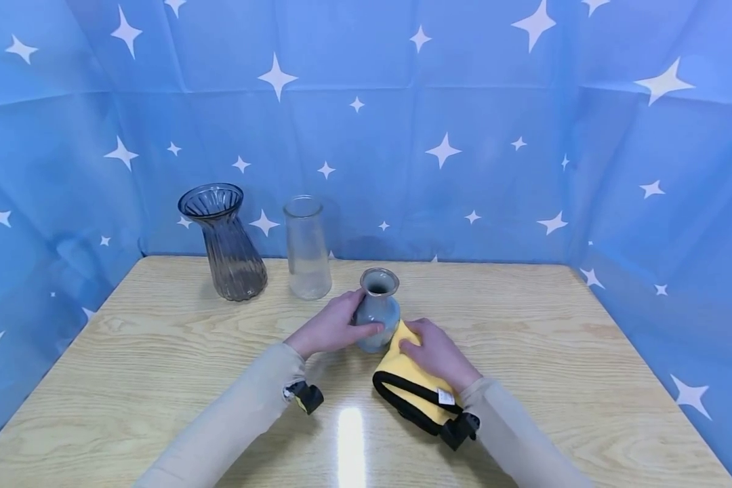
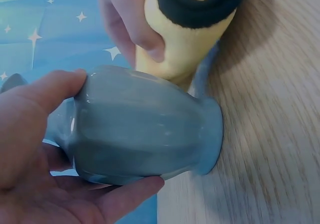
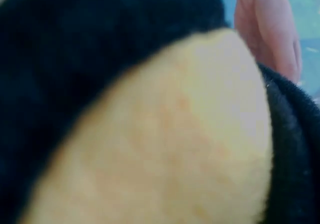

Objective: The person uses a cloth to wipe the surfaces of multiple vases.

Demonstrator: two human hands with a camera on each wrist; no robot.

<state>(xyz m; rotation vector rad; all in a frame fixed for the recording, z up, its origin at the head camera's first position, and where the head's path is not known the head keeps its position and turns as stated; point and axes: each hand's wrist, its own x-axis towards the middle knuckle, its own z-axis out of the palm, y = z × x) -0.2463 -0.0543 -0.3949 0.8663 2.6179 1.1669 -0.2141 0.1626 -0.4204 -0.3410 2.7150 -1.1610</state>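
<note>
A small grey-blue glazed vase [image 1: 379, 313] stands near the middle of the table, its flared mouth upward. My left hand [image 1: 335, 324] grips it from the left, thumb and fingers around the body, as the left wrist view shows on the vase [image 2: 140, 126]. In my right hand [image 1: 438, 352] is a folded yellow cloth [image 1: 411, 369] with black edging and a small white tag. The cloth [image 2: 175, 52] lies against the side of the vase. Close folds of the cloth [image 3: 160, 134] fill the right wrist view and hide the right fingers there.
Behind my left hand stand a dark ribbed glass vase [image 1: 234, 254] and a clear glass vase [image 1: 308, 254]. A blue curtain [image 1: 366, 135] with white stars encloses the back and sides of the wooden table [image 1: 524, 305].
</note>
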